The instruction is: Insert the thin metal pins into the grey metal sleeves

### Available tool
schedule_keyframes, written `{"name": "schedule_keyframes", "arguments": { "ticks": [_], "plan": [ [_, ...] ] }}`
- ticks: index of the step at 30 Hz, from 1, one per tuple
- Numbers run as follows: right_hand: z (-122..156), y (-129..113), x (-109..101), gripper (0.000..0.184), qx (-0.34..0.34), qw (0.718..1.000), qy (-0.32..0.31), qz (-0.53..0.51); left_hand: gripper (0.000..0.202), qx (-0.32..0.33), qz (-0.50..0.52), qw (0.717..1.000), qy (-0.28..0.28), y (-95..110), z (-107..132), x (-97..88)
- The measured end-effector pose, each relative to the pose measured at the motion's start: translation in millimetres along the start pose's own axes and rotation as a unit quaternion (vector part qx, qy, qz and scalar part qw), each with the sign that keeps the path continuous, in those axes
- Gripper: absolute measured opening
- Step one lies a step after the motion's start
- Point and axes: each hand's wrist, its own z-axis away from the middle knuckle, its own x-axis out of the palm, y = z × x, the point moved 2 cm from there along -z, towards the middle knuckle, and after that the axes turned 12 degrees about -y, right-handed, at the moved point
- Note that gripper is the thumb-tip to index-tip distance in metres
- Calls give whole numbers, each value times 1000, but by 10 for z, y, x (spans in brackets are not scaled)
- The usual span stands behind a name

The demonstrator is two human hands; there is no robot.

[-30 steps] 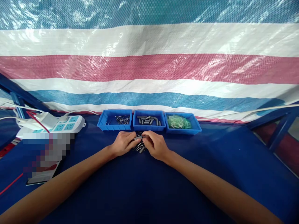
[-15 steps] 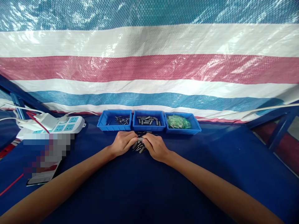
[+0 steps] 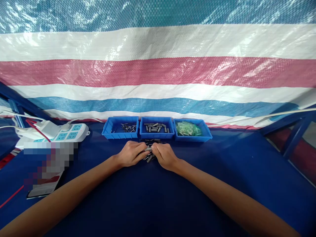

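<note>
In the head view my left hand [image 3: 131,153] and my right hand [image 3: 166,157] meet over a small pile of dark and grey metal pieces [image 3: 150,158]. Between their fingertips is a small grey cylinder [image 3: 148,149], pinched from the left and the right. My fingers cover its ends, so any finer part there is hidden. Thin pins and short grey cylinders make up the pile, partly under my hands. Just behind it stand a blue bin of thin metal pins [image 3: 120,135], a blue bin of grey cylinders [image 3: 156,135] and a blue bin of clear greenish plastic pieces [image 3: 194,139].
A white power strip [image 3: 81,132] with plugs and cables lies on the left of the blue table [image 3: 153,200]. In front of it rests a flat, partly blurred device [image 3: 46,189]. Behind the bins hangs a striped plastic sheet [image 3: 158,70]. Blue metal frame bars [image 3: 300,135] stand at both sides.
My left hand has shifted slightly, its thumb and fingers a little further apart around the grey cylinder. My right hand stays almost in place. The bins have not changed.
</note>
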Motion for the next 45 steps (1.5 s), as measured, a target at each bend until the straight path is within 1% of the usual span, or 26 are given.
{"name": "schedule_keyframes", "arguments": {
  "ticks": [4, 7, 9, 11, 13, 20, 24, 27, 30, 32, 36, 39, 42, 45],
  "plan": [
    [1, -12, -6, 34, -10, 1000, -1, -8, 30, 25, -9, 1000, 7, 8, 11, 5],
    [0, -26, -26, 31, -5, 1000, 7, -18, 32, -4, 1, 1000, 20, -17, 30, 9],
    [0, -36, -41, 24, -2, 1000, 17, -22, 34, -25, 8, 999, 31, -35, 38, 5],
    [1, -45, -49, 17, -2, 999, 21, -24, 34, -34, 14, 999, 40, -47, 41, 1],
    [3, -48, -46, 15, -1, 1000, 18, -25, 35, -34, 20, 998, 40, -54, 40, 3],
    [13, -50, -7, 20, -28, 999, 4, 15, 38, -7, 42, 998, 40, -76, 37, 34],
    [19, -53, -7, 22, -40, 999, 13, 27, 38, -8, 38, 999, 25, -66, 33, 15],
    [16, -42, -21, 23, -31, 999, 33, 12, 30, -16, 28, 999, 18, -54, 32, -3],
    [8, -22, -31, 24, -11, 999, 53, -4, 19, -25, 10, 999, 38, -56, 35, -1],
    [3, -13, -31, 24, -5, 998, 57, -4, 17, -28, 5, 998, 50, -66, 36, 10],
    [0, -10, -28, 29, -7, 999, 52, -1, 16, -22, 10, 998, 58, -73, 34, 21],
    [2, -2, -20, 33, 0, 999, 36, -4, 18, -12, -4, 998, 64, -56, 31, 10],
    [-2, 8, -8, 36, 8, 1000, 16, -11, 19, -9, -10, 998, 55, -41, 28, 1],
    [-10, 6, -15, 36, 18, 1000, 14, -12, 22, -18, -9, 999, 43, -44, 26, 2]
  ]
}}
